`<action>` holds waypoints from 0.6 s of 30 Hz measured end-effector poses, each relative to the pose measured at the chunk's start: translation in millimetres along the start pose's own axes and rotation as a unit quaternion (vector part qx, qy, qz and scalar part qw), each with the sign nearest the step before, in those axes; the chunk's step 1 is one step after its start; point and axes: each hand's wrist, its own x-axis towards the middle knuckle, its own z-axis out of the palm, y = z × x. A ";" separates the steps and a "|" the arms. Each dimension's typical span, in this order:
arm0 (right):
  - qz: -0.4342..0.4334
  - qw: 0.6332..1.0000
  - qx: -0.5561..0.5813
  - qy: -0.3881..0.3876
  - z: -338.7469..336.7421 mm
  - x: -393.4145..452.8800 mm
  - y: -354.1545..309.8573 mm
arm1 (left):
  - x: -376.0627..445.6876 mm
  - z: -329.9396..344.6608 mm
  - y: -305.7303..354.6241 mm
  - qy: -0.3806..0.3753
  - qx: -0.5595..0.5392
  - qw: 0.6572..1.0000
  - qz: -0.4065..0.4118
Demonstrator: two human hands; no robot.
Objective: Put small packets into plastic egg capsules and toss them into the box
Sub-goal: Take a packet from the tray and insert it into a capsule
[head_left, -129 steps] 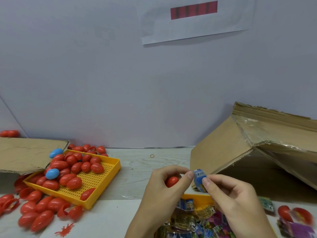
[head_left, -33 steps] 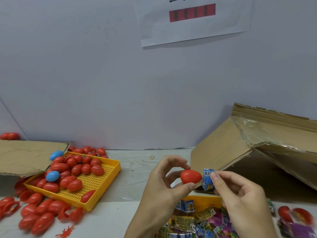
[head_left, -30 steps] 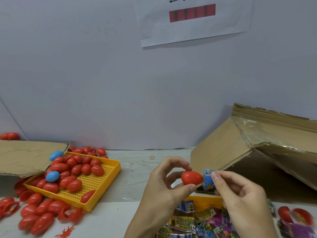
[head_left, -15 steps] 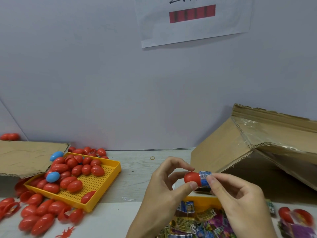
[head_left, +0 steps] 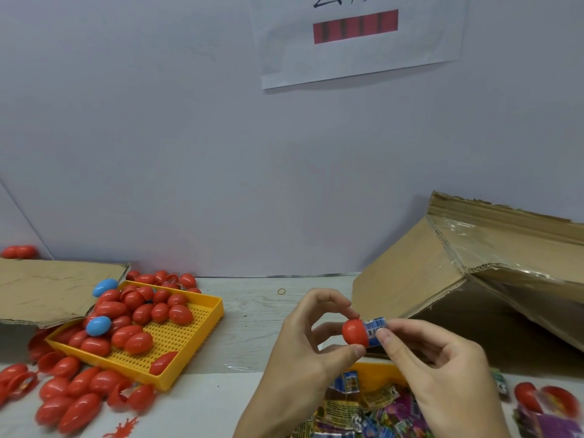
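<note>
My left hand (head_left: 303, 352) pinches a red egg capsule half (head_left: 354, 332) between thumb and fingertips, its open side facing right. A small blue packet (head_left: 375, 331) sticks partly out of that half, and my right hand (head_left: 439, 371) pinches the packet's free end between thumb and forefinger. The cardboard box (head_left: 442, 279) lies tipped on its side at the right, its dark opening facing me.
A yellow tray (head_left: 189, 343) at the left holds several red and two blue egg capsules; more red ones lie loose around it. A second yellow tray (head_left: 376, 369) of mixed packets sits below my hands. Flat cardboard (head_left: 47, 289) lies far left. Red capsule halves (head_left: 543, 399) rest at the right edge.
The packet and the red half were apart a second ago; my right hand has moved left and pushed the blue packet partly into the half.
</note>
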 end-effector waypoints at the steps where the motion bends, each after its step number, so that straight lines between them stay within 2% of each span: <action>1: 0.000 1.000 0.001 -0.004 0.1 0.1 -0.5 | 0.2 0.1 0.2 -0.001 -0.001 1.000 0.001; 7: 0.000 1.000 0.011 -0.028 -0.2 -0.9 -5.0 | 0.3 0.0 1.2 -0.001 0.001 1.000 0.008; 18: -0.003 1.000 -0.006 -0.019 -0.8 -0.2 -4.8 | 0.6 0.9 -1.7 -0.018 -0.010 1.000 0.015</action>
